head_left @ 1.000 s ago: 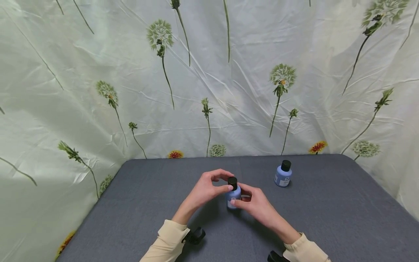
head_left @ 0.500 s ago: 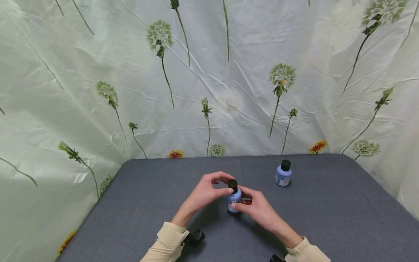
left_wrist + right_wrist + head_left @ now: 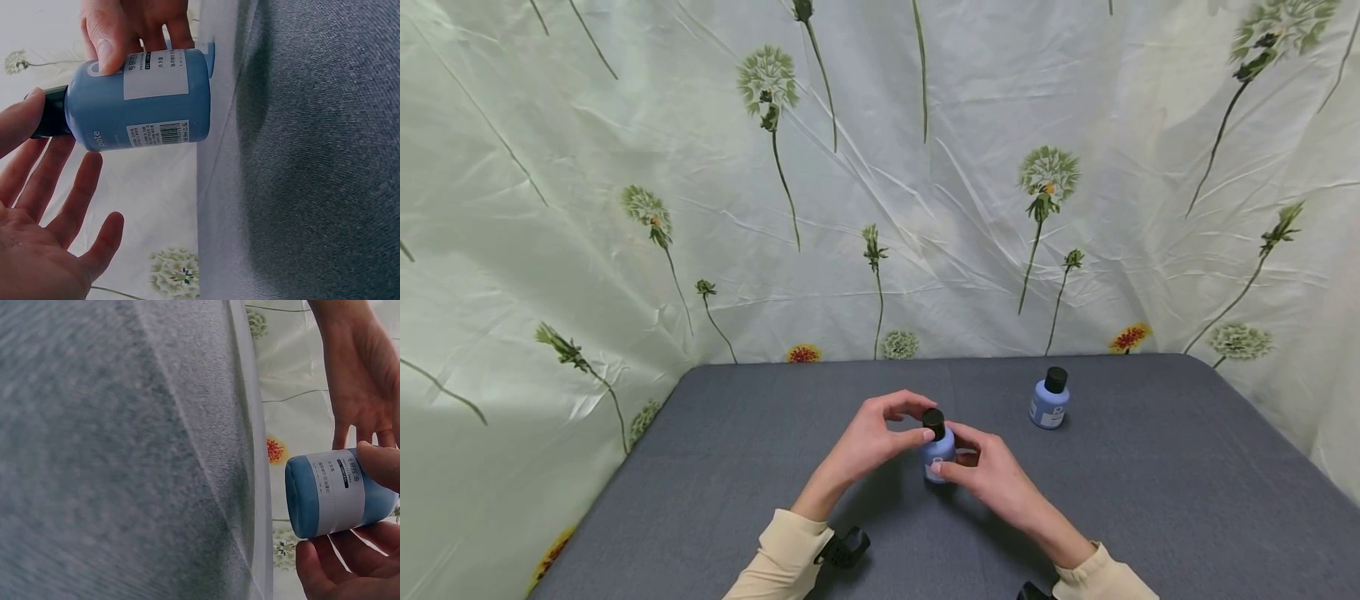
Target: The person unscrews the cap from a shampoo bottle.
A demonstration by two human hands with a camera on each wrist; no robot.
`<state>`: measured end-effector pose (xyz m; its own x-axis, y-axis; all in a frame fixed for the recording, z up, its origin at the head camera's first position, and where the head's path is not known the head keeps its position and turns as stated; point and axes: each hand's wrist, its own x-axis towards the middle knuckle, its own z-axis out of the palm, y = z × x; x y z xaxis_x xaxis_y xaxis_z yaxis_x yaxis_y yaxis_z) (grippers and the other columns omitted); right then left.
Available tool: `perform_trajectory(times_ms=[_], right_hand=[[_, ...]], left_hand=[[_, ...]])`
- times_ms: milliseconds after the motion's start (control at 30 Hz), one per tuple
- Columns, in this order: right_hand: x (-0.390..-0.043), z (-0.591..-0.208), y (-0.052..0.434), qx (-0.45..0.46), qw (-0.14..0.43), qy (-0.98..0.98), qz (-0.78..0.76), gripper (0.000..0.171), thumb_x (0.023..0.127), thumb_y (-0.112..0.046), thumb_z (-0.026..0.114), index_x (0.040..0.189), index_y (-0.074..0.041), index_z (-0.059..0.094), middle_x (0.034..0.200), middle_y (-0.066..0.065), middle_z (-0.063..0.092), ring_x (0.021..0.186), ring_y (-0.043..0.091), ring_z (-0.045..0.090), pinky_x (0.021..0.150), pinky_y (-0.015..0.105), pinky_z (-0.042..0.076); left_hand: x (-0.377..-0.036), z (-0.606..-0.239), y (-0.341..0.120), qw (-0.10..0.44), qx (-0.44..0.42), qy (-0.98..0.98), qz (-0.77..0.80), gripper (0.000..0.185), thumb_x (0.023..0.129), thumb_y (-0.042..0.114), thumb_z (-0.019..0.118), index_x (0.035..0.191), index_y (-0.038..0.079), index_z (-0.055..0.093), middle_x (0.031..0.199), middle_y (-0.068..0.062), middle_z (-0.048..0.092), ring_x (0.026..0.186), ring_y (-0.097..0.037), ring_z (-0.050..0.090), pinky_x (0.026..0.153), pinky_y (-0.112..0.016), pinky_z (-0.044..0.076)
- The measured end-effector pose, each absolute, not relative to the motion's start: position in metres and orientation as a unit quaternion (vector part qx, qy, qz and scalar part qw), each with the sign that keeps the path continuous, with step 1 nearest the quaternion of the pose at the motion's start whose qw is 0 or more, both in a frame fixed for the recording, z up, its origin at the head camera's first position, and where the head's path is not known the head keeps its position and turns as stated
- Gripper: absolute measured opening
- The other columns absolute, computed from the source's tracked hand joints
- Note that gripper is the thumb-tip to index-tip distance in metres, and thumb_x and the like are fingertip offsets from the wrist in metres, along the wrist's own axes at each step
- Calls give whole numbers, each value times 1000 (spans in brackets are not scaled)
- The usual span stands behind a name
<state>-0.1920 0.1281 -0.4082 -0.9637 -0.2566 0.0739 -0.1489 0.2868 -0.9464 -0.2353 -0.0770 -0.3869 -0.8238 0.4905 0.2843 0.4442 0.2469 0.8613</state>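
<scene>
Between both hands a small blue bottle (image 3: 938, 454) with a white label is held upright, just above the grey table. My left hand (image 3: 874, 437) pinches its black cap (image 3: 933, 422) with thumb and fingers. Its other fingers spread loosely below the cap in the left wrist view. My right hand (image 3: 992, 471) grips the bottle's body from the right, the thumb across the label. In the right wrist view the body of the bottle (image 3: 331, 494) shows between thumb and fingers, while its cap lies out of frame.
A second blue bottle (image 3: 1049, 400) with a black cap stands upright toward the back right of the grey cloth-covered table (image 3: 760, 433). Behind the table hangs a pale curtain (image 3: 850, 183) printed with dandelions. Black camera straps (image 3: 844, 548) sit at the wrists.
The held bottle has shifted very slightly to the right. Both hands keep the same hold on cap and body, and the second bottle stays in place.
</scene>
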Motion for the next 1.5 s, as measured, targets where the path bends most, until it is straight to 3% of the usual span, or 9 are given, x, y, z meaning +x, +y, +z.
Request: perform_trajectory(times_ms=[333,500,733,867,1100,1267,1500], right_hand=[[-195,-409,128,-153,59,796,-583,61,90,-20,73,141,3,48,132,20,57,116,33,58,94,47,49],[-195,-407,131,-169,68,786,-590,59,93,-20,69,142,1,44,136,20,53,125,35,51,100,53,42],[-194,-405,132,-195,98,757,-616,65,97,-21,66,148,1,33,142,24,46,130,39,46,96,46,48],[-193,-406,132,-195,101,756,-616,70,96,-22,66,150,5,29,146,26,42,131,40,44,100,47,44],[-191,-409,133,-202,76,762,-611,65,93,-19,70,145,5,39,142,24,47,128,36,48,102,52,41],[-190,-409,133,-180,64,770,-609,65,91,-20,73,143,2,43,138,21,51,127,34,49,100,50,43],[-189,-404,134,-148,47,782,-604,63,87,-19,77,142,-6,49,138,15,53,128,31,49,98,47,46]], left_hand=[[-236,-388,-76,31,322,779,537,37,93,19,70,129,22,64,121,6,64,111,-13,57,97,-51,42],[-234,-388,-72,28,348,767,538,37,96,12,65,133,16,62,121,0,62,113,-15,55,98,-51,43],[-229,-381,-70,58,347,729,588,34,97,3,61,131,2,60,129,-11,62,121,-19,55,104,-49,38],[-231,-384,-72,66,338,722,600,32,96,9,64,128,7,63,124,-5,65,119,-17,57,102,-48,40],[-231,-385,-77,69,301,737,601,30,90,19,74,119,18,70,113,3,70,114,-20,62,89,-35,50],[-231,-385,-76,58,289,740,604,32,84,23,80,114,16,72,108,3,72,110,-19,64,83,-33,53],[-231,-381,-75,50,302,740,599,34,85,23,79,117,16,70,110,4,71,109,-18,64,84,-37,53]])
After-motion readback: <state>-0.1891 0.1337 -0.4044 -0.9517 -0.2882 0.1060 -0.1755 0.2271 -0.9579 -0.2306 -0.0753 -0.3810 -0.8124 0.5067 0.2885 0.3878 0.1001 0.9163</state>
